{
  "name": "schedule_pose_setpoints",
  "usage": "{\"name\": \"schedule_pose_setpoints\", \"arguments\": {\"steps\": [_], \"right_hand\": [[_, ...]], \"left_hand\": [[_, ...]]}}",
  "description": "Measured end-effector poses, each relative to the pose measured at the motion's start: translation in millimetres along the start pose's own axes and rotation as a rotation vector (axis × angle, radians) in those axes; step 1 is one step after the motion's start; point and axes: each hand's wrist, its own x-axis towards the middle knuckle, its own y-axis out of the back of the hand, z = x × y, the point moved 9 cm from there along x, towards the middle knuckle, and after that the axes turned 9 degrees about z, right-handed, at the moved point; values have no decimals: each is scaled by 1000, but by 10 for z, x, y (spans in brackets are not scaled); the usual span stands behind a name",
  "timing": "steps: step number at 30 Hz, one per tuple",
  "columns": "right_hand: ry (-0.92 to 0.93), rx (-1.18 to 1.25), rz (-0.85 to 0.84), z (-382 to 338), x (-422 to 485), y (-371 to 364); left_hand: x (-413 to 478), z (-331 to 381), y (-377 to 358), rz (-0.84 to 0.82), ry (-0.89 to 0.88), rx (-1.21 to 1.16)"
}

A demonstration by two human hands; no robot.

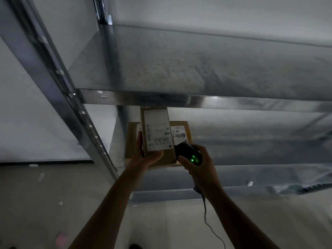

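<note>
Head view only. The left hand [148, 156] grips a small cardboard box [158, 136] from below: the thumb is up its left edge and the fingers are curled under its near end. The box is held up in front of the middle shelf [251, 137], and its top end is hidden behind the front lip of the upper shelf [179, 60]. The white label [155, 119] faces the camera, probably so the barcode is open to a reading.

The right hand [203, 164] is wrapped tight round a black scanner [187, 152], just right of the box, with its head aimed toward the label. Green lights [193, 158] glow on its back, so it looks powered. I can't tell whether it has read a code. Its cable [205, 212] hangs down past the right forearm.

A second box [186, 131] lies flat on the middle shelf, right behind the held one. It has a handwritten mark on its label and looks parked there, either done or waiting. I can't tell whether the two boxes touch.

A metal post [53, 78] runs down the left side, and the floor [36, 203] is below. The light is dim and the label text is unreadable.

Likely step: scanning the held box. The box and scanner are close together, so the label should be kept flat to the scanner head.
</note>
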Motion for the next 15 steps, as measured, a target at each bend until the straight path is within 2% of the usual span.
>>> {"name": "schedule_pose_setpoints", "arguments": {"steps": [3, 7, 15], "right_hand": [[4, -13, -13, 55, -274, 178], [46, -36, -57, 71, -697, 415], [-23, 128, -97, 148, -1373, 803]], "left_hand": [[-373, -109, -94, -9, 36, 13], [-892, -149, -189, 63, 26, 3], [-1709, 23, -482, 150, -71, 54]]}}
